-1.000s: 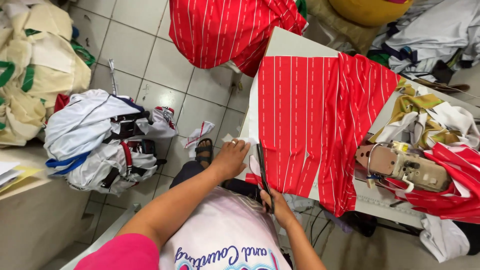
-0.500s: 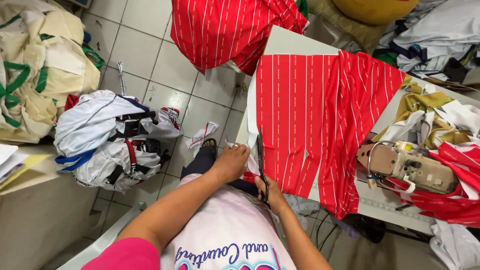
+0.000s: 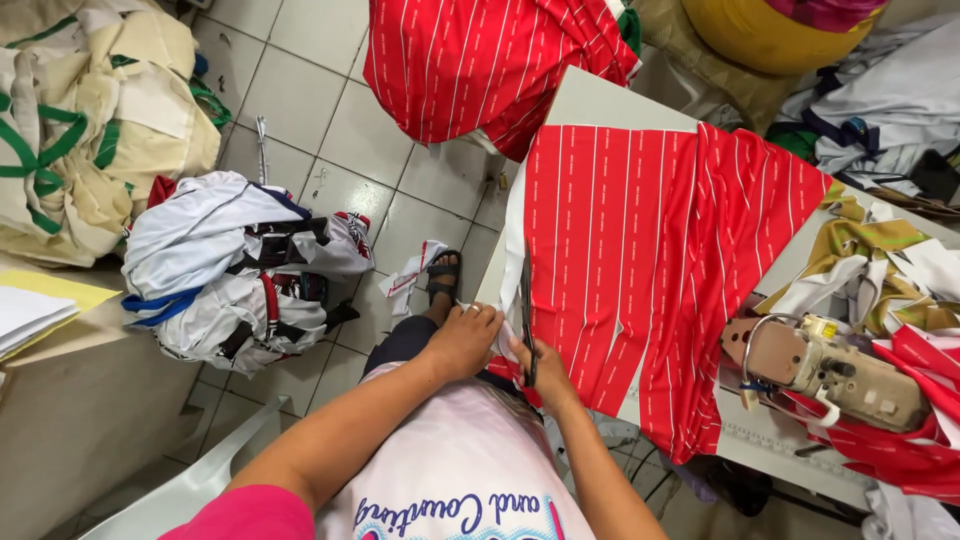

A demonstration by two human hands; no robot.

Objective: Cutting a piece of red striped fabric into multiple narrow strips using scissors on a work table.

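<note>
Single head cam, steep downward look, close over both forearms; red striped fabric point(image 3: 640, 260) on table point(image 3: 600, 100) ahead-right, tiled floor point(image 3: 300, 120) left.

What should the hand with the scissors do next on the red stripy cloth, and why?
Probably close the scissors for one more short snip along the left edge of the red striped cloth. The right hand holds them with the blades pointing up that edge, and the left hand pins the cloth beside them on the table.
</note>
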